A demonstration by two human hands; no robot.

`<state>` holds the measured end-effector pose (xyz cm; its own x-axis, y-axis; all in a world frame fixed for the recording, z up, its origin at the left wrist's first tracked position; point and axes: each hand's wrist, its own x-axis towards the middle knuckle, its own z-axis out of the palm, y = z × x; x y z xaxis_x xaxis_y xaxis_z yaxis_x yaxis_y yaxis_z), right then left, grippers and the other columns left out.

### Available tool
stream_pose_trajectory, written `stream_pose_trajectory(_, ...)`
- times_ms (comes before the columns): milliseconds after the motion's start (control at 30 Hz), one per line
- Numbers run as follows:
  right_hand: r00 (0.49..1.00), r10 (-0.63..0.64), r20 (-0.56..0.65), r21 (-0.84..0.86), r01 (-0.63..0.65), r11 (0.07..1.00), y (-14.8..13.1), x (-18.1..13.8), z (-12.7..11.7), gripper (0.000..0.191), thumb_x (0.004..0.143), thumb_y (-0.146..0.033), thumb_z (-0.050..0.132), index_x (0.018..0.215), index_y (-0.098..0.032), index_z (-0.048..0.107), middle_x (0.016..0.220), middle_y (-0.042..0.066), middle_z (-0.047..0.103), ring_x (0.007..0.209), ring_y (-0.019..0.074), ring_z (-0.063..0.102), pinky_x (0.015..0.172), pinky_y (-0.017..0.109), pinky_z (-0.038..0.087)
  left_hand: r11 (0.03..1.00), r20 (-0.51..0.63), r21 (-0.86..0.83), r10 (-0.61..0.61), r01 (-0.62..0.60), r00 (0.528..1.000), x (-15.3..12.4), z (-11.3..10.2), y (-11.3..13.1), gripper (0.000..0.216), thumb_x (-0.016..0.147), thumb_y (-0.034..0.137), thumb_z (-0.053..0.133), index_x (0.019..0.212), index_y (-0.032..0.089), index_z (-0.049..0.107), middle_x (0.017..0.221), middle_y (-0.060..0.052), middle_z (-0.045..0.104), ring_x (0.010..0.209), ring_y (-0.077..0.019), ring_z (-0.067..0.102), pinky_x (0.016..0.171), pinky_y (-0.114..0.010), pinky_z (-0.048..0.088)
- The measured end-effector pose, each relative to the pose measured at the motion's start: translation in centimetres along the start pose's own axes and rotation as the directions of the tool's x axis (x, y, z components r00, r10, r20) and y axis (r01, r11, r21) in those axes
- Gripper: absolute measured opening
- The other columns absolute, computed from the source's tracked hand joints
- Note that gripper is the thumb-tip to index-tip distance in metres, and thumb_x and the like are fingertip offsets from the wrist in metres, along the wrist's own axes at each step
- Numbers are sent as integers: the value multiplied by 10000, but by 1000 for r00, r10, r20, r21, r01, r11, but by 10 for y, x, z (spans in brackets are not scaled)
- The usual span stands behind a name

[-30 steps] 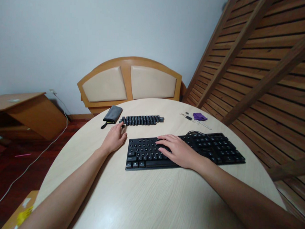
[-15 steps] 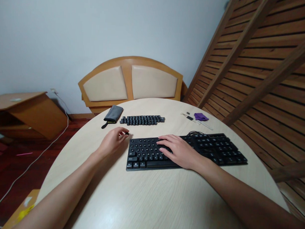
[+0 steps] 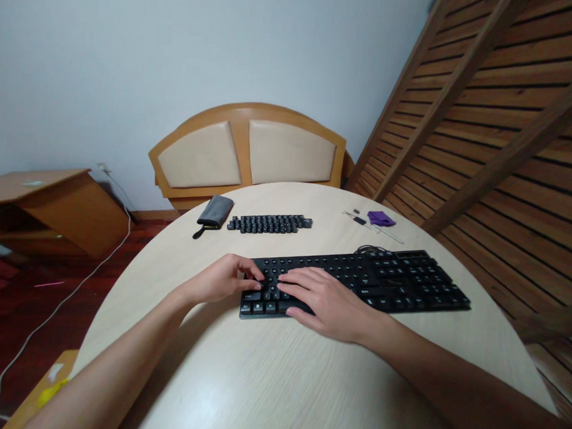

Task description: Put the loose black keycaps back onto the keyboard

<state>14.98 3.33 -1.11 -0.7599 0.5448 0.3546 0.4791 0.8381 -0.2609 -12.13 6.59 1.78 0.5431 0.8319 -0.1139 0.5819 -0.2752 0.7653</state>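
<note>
Where both hands are placed: black full-size computer keyboard [image 3: 391,284], lying flat on the round table [image 3: 280,377]; taller marked keys at its right-hand block, small pale-marked squares over its left part.
Loose keycaps [image 3: 271,224]: black with pale legends, packed in staggered rows beyond the keyboard's left half.
Cable [image 3: 370,249]: black, coiled at the keyboard's far edge.
Grey pouch [image 3: 215,211]: dark strap, beyond the keyboard's left end.
Purple cloth [image 3: 381,218]: crumpled, beyond the keyboard's right half; slim tools [image 3: 359,221] just beside.
Surface: pale wood grain, glossy highlight on the keyboard's near side.
Room: wooden headboard [image 3: 245,141] with cream panels, beyond the keyboard; slatted wood panel [image 3: 480,152] to its right; wooden cabinet [image 3: 37,212] to its left.
Left hand [image 3: 230,276]: thumb and forefinger drawn together over the keyboard's left end; cannot tell whether a keycap sits between.
Right hand [image 3: 332,304]: palm down, fingers extended and unclenched across the keyboard's left-centre, thumb toward the near edge.
</note>
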Motion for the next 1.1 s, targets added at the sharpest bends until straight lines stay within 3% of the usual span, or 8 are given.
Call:
stream_pose_trajectory(267,997,-19,73,-16,20,1000,-1,1,4,421,980,-353,564,1365,-182,583,1412,92,598,1310,249,506,1123,452,383,987,-6,118,109,-107,994,-1,3,2,160,867,306,679,906,188,781,952,-46,782,842,-192,692,824,-293,520)
stream_pose_trajectory(767,996,-19,90,-28,21,999,0,1,5,416,985,-354,556,1363,-181,584,1414,90,593,1312,249,500,1122,445,381,895,-54,440,111,-76,992,-7,7,14,160,887,294,640,935,209,767,956,-45,774,785,-187,688,730,-282,478)
stream_pose_trajectory(1100,995,-11,101,-27,14,1000,-1,1,4,411,983,-356,559,1362,-200,580,1420,87,587,1313,259,500,1117,454,388,960,-14,281,22,-17,1000,-3,5,-2,207,893,345,627,964,188,742,831,-33,753,710,-159,649,662,-247,451)
